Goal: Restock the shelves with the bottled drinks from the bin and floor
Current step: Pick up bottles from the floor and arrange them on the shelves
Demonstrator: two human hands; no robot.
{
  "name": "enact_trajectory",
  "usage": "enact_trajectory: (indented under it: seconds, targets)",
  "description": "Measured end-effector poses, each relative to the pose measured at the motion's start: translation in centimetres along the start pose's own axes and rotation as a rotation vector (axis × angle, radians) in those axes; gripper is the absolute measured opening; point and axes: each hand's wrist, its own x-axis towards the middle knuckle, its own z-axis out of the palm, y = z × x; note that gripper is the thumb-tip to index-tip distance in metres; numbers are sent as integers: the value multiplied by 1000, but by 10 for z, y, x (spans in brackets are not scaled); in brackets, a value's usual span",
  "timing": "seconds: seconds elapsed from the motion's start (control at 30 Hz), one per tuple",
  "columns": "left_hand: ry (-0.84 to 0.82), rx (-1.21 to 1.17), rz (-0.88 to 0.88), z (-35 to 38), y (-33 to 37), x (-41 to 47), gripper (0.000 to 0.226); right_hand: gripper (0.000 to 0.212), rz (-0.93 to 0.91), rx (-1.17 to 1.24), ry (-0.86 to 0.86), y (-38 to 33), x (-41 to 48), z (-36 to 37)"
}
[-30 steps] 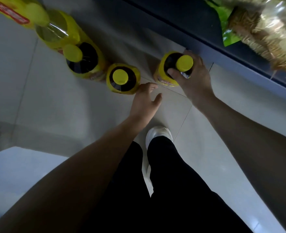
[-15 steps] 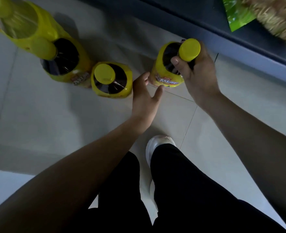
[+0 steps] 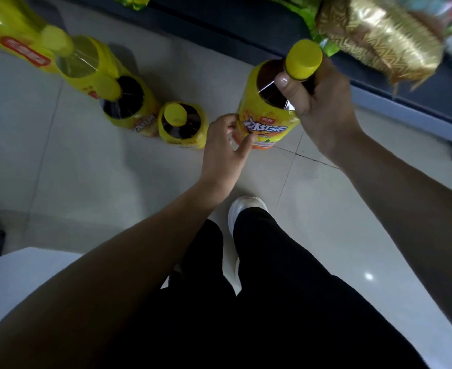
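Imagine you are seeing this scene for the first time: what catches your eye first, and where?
The yellow-labelled plastic bottle of dark drink, upper centre, held tilted: the right hand grips its neck below the yellow cap, the left hand holds its lower end. Then the row of matching yellow bottles on the pale tiled floor, upper left, and the shiny gold foil bag, top right.

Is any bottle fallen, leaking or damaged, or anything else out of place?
Nothing stands out. The floor bottles stand capped, no spill visible on the tiles. Only the held bottle is tilted: right hand grips its neck, left hand holds its label side.
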Motion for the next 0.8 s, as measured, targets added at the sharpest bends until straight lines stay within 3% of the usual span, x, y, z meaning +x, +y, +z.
enact_trajectory:
  seconds: [0.13, 0.3, 0.43, 0.8]
  targets:
    - [4, -17, 13, -28, 48, -26, 51, 57, -6, 67, 36, -55, -14, -31]
    - [-27, -62, 41, -78, 124, -60, 47, 50, -22, 94, 80, -139, -33, -80]
    - [-39, -63, 109, -123, 201, -90, 29, 43, -9, 126, 79, -219, -46, -128]
    - [-10, -97, 291, -220, 419, -165, 28, 8, -111, 135, 181, -422, -78, -276]
